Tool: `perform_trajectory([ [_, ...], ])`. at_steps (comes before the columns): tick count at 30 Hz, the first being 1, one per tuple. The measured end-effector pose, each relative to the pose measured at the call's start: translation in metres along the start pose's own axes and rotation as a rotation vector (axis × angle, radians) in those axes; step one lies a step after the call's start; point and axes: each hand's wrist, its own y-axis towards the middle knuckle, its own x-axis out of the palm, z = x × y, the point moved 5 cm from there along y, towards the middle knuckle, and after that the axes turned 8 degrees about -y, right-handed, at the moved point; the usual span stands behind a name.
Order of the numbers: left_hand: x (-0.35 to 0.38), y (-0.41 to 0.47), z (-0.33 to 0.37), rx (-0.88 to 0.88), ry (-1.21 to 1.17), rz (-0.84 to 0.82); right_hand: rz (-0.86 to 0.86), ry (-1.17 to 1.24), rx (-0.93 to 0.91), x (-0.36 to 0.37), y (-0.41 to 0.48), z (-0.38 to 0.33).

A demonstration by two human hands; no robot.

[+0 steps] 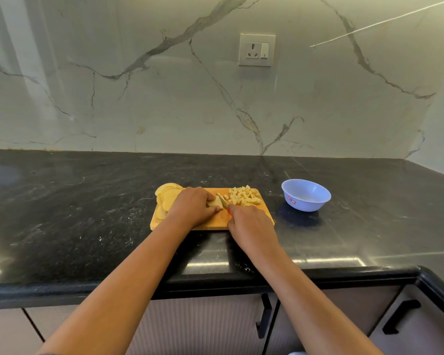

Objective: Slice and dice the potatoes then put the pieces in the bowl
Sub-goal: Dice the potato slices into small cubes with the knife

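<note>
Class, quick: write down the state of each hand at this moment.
Left hand: holds the potato piece.
Right hand: grips the red-handled knife.

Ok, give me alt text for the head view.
A person dices potato on a wooden cutting board on a black stone counter: the left hand holds a pale potato piece, the right hand cuts it with a red-handled knife. Round potato slices lie at the board's left, yellow cubes at its right; a pale blue plastic bowl stands further right.

Head-worn view, forward-down over countertop.
</note>
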Motion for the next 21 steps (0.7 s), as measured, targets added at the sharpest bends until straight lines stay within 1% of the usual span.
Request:
perform_trajectory([
  [9,0.0,0.002,-0.005,0.002,-0.012,-0.018,0.033,0.034,0.064,-0.006,0.003,0.012],
  [12,0.0,0.003,-0.006,-0.003,-0.007,-0.032,0.035,0.092,0.083,-0.011,0.005,0.017],
  [15,-0.001,0.002,-0.007,-0.003,0.025,-0.019,0.016,0.158,0.076,-0.014,0.009,0.018],
  [21,0.002,0.003,-0.007,-0.001,0.032,-0.014,-0.034,0.178,0.048,-0.012,0.011,0.011],
])
